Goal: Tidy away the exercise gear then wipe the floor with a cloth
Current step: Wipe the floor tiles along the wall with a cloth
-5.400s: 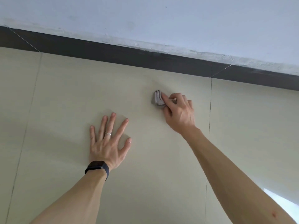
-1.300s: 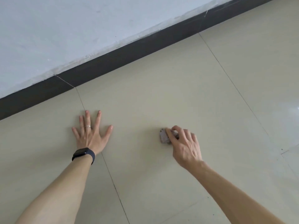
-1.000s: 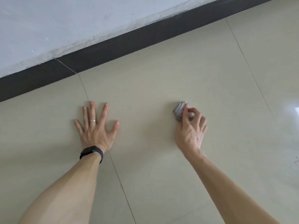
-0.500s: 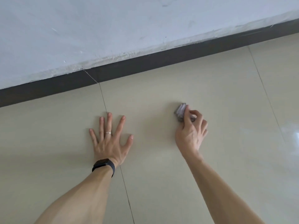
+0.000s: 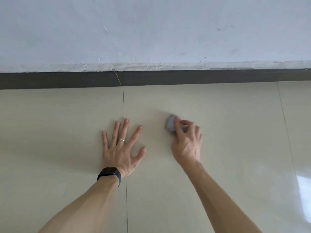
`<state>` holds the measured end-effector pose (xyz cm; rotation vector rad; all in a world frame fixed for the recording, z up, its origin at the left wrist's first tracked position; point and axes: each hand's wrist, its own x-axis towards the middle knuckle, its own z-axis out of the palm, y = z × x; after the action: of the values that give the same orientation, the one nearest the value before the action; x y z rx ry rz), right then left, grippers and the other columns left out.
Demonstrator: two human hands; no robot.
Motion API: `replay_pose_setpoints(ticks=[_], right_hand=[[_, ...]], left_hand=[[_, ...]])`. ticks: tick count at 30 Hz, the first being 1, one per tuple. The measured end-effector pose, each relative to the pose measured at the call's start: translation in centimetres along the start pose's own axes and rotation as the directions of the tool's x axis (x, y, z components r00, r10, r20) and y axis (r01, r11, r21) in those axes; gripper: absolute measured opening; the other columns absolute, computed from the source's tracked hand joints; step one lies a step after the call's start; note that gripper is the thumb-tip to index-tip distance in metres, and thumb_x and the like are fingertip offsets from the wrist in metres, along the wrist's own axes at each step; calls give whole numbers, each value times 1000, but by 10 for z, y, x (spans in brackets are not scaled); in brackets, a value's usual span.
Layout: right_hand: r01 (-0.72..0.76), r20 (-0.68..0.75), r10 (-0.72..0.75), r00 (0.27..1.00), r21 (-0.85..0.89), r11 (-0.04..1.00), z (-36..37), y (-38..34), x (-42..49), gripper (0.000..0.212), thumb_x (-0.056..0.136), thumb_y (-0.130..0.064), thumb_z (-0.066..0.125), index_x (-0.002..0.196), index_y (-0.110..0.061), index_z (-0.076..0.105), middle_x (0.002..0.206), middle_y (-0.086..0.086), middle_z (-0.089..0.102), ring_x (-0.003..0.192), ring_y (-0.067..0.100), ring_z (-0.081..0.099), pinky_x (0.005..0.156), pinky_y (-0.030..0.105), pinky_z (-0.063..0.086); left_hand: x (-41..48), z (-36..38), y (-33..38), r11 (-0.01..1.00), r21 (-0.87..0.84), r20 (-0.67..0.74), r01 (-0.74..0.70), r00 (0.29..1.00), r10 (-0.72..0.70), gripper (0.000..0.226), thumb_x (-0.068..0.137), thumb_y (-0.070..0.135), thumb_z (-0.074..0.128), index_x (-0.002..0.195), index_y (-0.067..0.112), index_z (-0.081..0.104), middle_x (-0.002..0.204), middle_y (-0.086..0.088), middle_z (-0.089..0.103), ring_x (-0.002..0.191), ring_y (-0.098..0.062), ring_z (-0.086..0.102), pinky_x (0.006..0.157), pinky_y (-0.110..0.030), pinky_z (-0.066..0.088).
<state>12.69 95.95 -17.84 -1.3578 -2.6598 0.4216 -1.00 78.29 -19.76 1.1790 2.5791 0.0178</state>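
Observation:
A small folded grey cloth [image 5: 170, 124] lies against the beige tiled floor [image 5: 227, 132], blurred by motion. My right hand [image 5: 187, 143] holds it, fingers curled over its right side, and presses it down on the tile. My left hand [image 5: 122, 146] lies flat on the floor to the left of the cloth, fingers spread, across a tile joint. It wears a ring and a black watch [image 5: 110, 174] at the wrist. No exercise gear is in view.
A dark skirting strip [image 5: 185, 77] runs along the base of a pale wall [image 5: 151, 31] just beyond the hands. Thin tile joints [image 5: 124, 190] cross the floor. A bright reflection [image 5: 303, 190] sits at the right edge.
My view has swung so the wall now runs level. The cloth in my right hand has slid a little on the tile and blurs. My left hand stays flat on the floor.

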Motion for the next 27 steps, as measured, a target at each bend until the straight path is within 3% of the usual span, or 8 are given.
replay_pose_setpoints(ticks=[3,6,9,12,17,22,24,27], right_hand=[[315,70,-310,948,-75,946,-6,26,17,65,75,-2,56,136,-24,59,119,5,59,102,28,47,85,41,38],[-119,-47,113,992,-132,984,-24,61,70,64,79,-6,52,138,-30,54,129,4,51,112,29,41,89,42,32],[-621,-65,618,783,-42,783,-38,73,127,56,81,-10,45,133,-30,50,136,5,40,123,30,34,96,42,27],[-682,-28,682,731,-31,731,-31,43,156,57,86,-17,46,143,-22,41,140,9,35,128,32,31,100,41,28],[-174,-10,174,985,-48,984,2,-17,98,67,80,-14,48,146,-24,40,136,5,44,119,33,38,94,42,34],[372,121,-360,925,-106,922,-11,22,86,64,81,-6,52,139,-34,54,128,-1,55,112,29,47,91,41,38],[55,10,-54,998,-156,986,-21,46,105,66,77,-5,51,135,-36,56,127,1,53,114,31,46,90,42,36],[-540,-74,540,839,24,842,-17,34,111,69,75,-8,47,138,-37,50,138,3,41,124,31,35,98,45,31]], left_hand=[[1,2,0,1000,-5,-24,-8,1000,8,74,88,73,26,153,52,0,166,7,-15,153,-20,-11,119,-61,3],[0,5,0,1000,-15,-46,-13,999,13,74,87,73,27,154,52,3,167,6,-12,154,-21,-6,119,-62,5],[1,7,1,1000,-25,-59,-14,998,12,76,86,73,30,154,52,4,167,6,-10,154,-22,0,119,-61,4],[1,5,2,999,-34,-64,-10,998,8,75,85,72,31,154,51,9,167,5,-7,154,-23,2,119,-61,4],[1,3,2,998,-55,-77,-16,997,12,76,85,71,35,154,50,13,168,5,-3,154,-24,5,119,-62,5],[0,5,2,999,-50,-79,-17,997,13,77,85,71,35,154,50,11,167,5,-5,154,-23,4,119,-62,5],[0,7,1,999,-50,-85,-15,996,10,77,85,71,35,154,50,11,167,5,-5,154,-23,4,119,-62,4],[0,7,1,999,-50,-86,-18,996,14,76,85,71,33,154,51,10,167,5,-6,154,-23,3,119,-61,3]])
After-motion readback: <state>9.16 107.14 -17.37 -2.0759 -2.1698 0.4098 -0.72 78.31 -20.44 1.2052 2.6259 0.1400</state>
